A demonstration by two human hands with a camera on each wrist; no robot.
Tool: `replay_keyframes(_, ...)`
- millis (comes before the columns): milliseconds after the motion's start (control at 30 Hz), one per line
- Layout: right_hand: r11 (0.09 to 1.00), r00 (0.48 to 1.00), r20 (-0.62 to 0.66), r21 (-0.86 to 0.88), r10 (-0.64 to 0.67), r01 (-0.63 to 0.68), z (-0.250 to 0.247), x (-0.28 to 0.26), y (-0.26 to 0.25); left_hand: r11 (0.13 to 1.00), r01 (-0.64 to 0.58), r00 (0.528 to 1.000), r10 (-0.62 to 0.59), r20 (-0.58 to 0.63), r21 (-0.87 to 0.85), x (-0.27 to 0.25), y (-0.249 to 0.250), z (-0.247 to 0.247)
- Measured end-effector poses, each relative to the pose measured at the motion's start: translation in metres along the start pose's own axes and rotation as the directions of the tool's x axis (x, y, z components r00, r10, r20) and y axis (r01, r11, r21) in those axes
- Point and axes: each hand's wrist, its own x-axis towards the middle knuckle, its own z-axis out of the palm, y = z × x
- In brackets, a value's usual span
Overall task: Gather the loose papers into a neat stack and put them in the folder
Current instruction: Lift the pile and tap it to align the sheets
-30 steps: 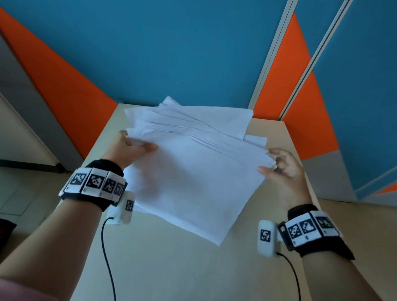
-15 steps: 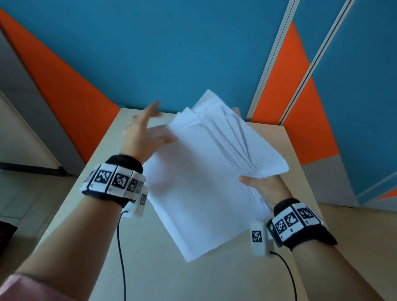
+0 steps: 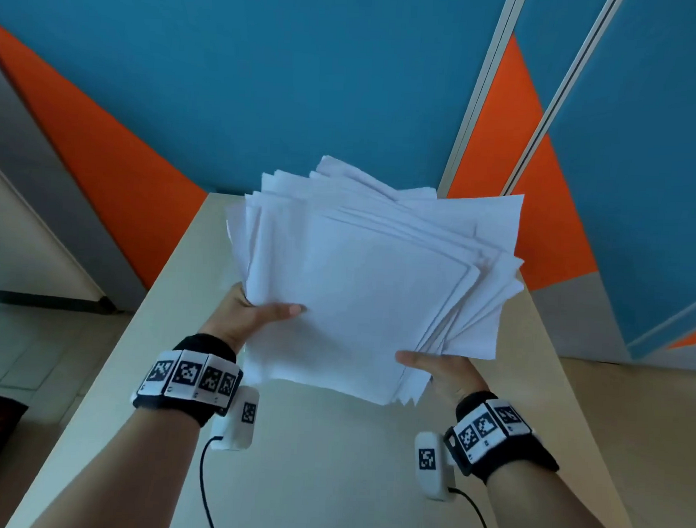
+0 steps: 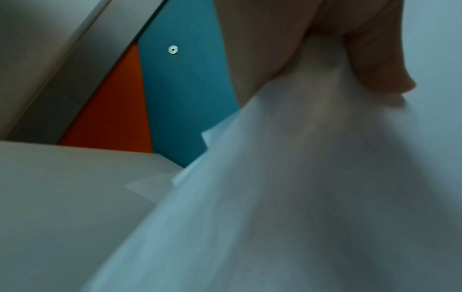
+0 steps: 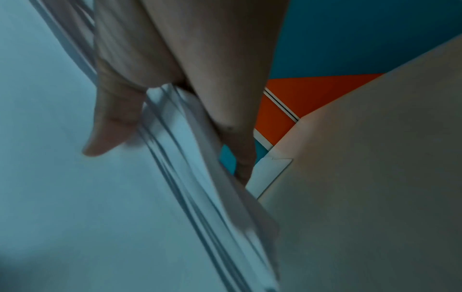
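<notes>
An untidy, fanned stack of white papers [image 3: 369, 288] is held up above the beige table [image 3: 309, 481]. My left hand [image 3: 252, 315] grips the stack's near left edge, thumb on top and fingers hidden underneath. My right hand [image 3: 433, 365] pinches the near right corner the same way. In the left wrist view the thumb [image 4: 375, 59] presses on the papers [image 4: 300, 197]. In the right wrist view the sheet edges [image 5: 190, 168] run between thumb [image 5: 107, 122] and fingers [image 5: 237, 142]. A pale flat corner [image 5: 271, 173] lies on the table under the stack; I cannot tell if it is the folder.
The table is narrow and ends at a blue and orange wall [image 3: 306, 82] close behind the papers. Tiled floor [image 3: 35, 350] lies to the left of the table. Cables [image 3: 205, 489] hang from both wrist cameras over the near tabletop.
Half a second ago my left hand was open and off the stack; it now grips the left edge. The stack has turned squarer to me, and my right hand has shifted along its near edge.
</notes>
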Motion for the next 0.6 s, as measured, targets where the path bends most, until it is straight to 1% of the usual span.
replay_keyframes(100, 0.999, 0.998, 0.06, 0.038, -0.027, 0.025, -0.003, 0.01, 0.009, 1.0, 0.012, 0.999, -0.013, 0.04, 0.021, -0.001, -0.013, -0.004)
replay_keyframes(200, 1.0, 0.996, 0.092, 0.018, -0.008, 0.007, -0.005, 0.005, 0.013, 0.998, 0.049, 0.999, -0.049, -0.001, 0.039, -0.002, -0.033, -0.004)
replay_keyframes(267, 0.998, 0.997, 0.072, 0.064, 0.007, -0.011, 0.002, -0.012, -0.001, 0.998, 0.052, 0.998, -0.05, -0.043, 0.045, -0.003, -0.039, -0.004)
replay_keyframes(333, 0.998, 1.0, 0.025, 0.067, -0.003, 0.001, 0.006, -0.025, -0.012, 0.998, 0.044, 0.997, -0.041, -0.07, 0.035, -0.004, -0.04, -0.003)
replay_keyframes(367, 0.998, 1.0, -0.004, 0.067, -0.01, 0.01, 0.005, -0.027, -0.015, 0.999, 0.04, 0.996, -0.037, -0.086, 0.031, -0.004, -0.04, -0.003)
replay_keyframes(433, 0.997, 0.999, -0.046, 0.076, 0.021, -0.017, 0.001, -0.024, -0.013, 0.999, 0.032, 0.994, -0.03, -0.108, 0.019, -0.006, -0.043, -0.003)
replay_keyframes(500, 0.992, 0.995, -0.083, 0.115, 0.058, -0.048, 0.0, -0.022, -0.011, 1.0, 0.029, 0.994, -0.028, -0.101, 0.01, -0.007, -0.047, -0.003)
replay_keyframes(533, 0.987, 0.994, -0.084, 0.151, 0.07, -0.057, 0.0, -0.02, -0.01, 0.999, 0.033, 0.995, -0.032, -0.095, 0.009, -0.008, -0.05, -0.002)
replay_keyframes(600, 0.969, 0.996, -0.017, 0.234, 0.09, -0.084, 0.003, -0.021, -0.01, 0.999, 0.046, 0.994, -0.045, -0.1, 0.002, -0.009, -0.056, -0.001)
